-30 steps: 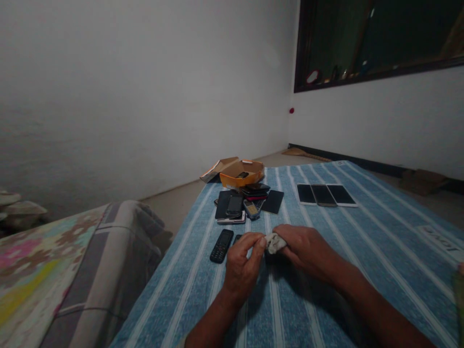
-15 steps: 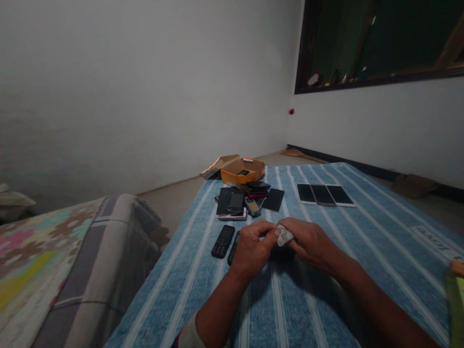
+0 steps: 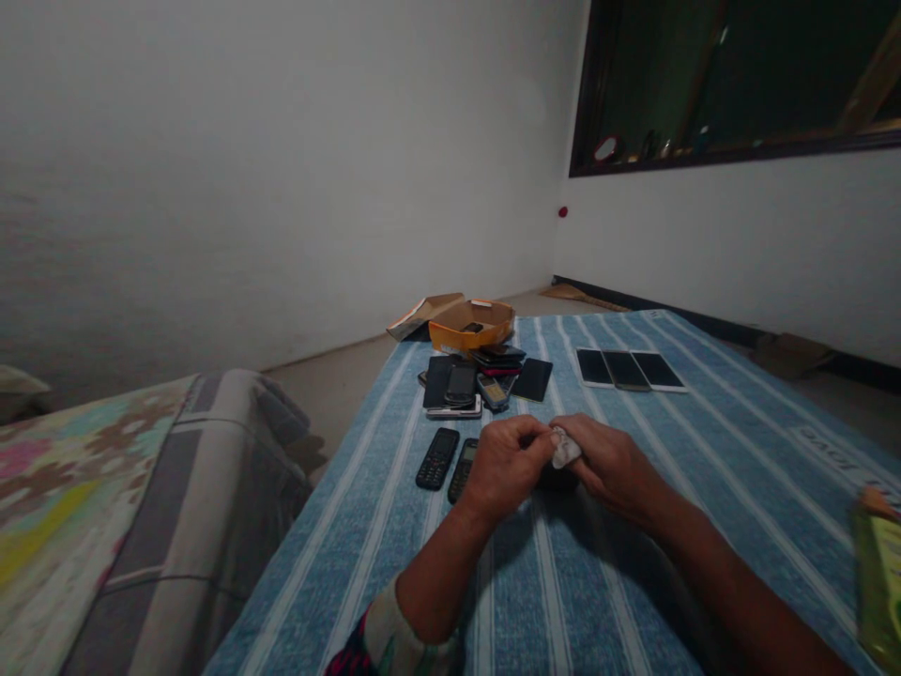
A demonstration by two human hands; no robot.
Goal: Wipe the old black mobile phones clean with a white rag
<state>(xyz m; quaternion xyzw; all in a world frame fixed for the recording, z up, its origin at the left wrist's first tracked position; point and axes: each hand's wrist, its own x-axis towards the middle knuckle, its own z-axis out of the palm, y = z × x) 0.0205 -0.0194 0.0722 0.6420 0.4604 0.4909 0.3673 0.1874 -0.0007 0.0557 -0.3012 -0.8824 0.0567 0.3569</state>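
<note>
My left hand point(image 3: 508, 462) and my right hand point(image 3: 614, 460) meet above the blue striped cloth. Between them is a small whitish crumpled piece, like cloth or tissue point(image 3: 566, 450), pinched in the fingers of both. Below the fingers shows a dark object point(image 3: 557, 479), mostly hidden; its kind is unclear. Left of my left hand lie a black keypad phone point(image 3: 437, 458) and a second keypad phone point(image 3: 461, 472), the latter partly covered by that hand.
Behind the hands is a pile of phones point(image 3: 461, 385) beside an open orange box point(image 3: 468, 333). Three phones with dark screens point(image 3: 626, 370) lie in a row at right. A yellow-green packet point(image 3: 879, 587) is at the right edge. A patterned cover point(image 3: 63, 488) is at left.
Both hands have shifted slightly to the right with the whitish piece, uncovering more of the second keypad phone. The view has tilted a little.
</note>
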